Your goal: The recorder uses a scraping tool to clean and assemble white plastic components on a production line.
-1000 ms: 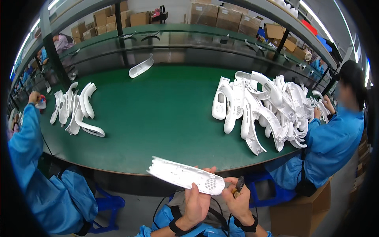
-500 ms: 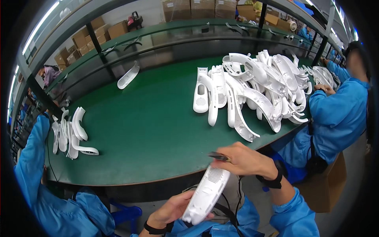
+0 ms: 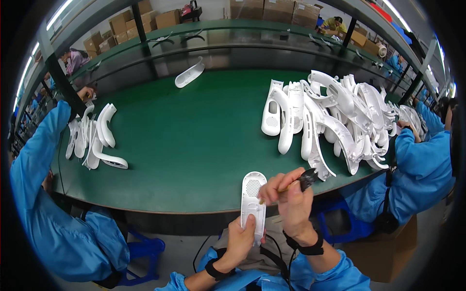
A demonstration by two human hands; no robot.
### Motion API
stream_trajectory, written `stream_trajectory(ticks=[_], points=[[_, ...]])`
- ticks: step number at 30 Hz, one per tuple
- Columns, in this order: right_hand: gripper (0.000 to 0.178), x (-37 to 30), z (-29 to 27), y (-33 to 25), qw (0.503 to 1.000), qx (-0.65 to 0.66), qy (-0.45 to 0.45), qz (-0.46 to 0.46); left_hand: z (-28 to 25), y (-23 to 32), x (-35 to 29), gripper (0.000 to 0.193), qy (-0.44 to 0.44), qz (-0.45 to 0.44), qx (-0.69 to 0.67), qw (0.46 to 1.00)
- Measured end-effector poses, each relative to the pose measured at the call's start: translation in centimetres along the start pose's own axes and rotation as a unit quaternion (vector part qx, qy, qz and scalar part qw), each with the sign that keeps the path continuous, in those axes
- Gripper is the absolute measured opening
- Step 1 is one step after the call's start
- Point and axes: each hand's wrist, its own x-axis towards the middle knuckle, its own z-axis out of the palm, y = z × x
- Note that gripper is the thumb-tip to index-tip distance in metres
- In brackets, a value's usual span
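Observation:
A long white plastic shell (image 3: 252, 203) stands nearly upright over the table's near edge, its round-holed grille at the top. My left hand (image 3: 242, 236) is closed round its lower part, thumb lying on the ribbed inner face. Just right of the shell's upper half, my right hand (image 3: 293, 201) grips a small hand tool (image 3: 307, 179). The tool's black end sticks out past the fingers to the right; its other end is mostly hidden in the hand, so I cannot tell its exact kind.
White shells (image 3: 340, 116) lie in a big heap on the right of the green table (image 3: 194, 145). A smaller group of shells (image 3: 92, 136) sits at the left, and a single shell (image 3: 190, 73) at the back. Blue-sleeved co-workers (image 3: 420, 165) sit on both sides.
The shell has moved up and turned more upright, its holed inner face now showing. My right hand has come off its top to the side, and the tool has swung round to point right.

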Motion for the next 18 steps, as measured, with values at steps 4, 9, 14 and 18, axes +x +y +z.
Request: stream_trajectory(ticks=[4,9,14,18], points=[[0.029,-0.2,0.7,1.2,0.991,-0.109,0.025,-0.079,0.3,0.0,0.0,0.035,-0.011,-0.008,-0.026,1.000],[0.023,-1.0,1.3,1.3,0.952,-0.277,0.066,-0.111,0.8,0.4,-0.4,0.034,0.010,-0.007,-0.028,1.000],[0.026,-0.8,1.9,2.5,0.947,-0.287,0.082,-0.119,0.8,-0.2,-0.2,0.035,0.013,0.009,-0.047,0.999],[0.029,-0.6,2.2,3.4,0.928,-0.329,0.081,-0.153,0.6,-0.9,0.0,0.036,0.019,0.039,-0.045,0.998]])
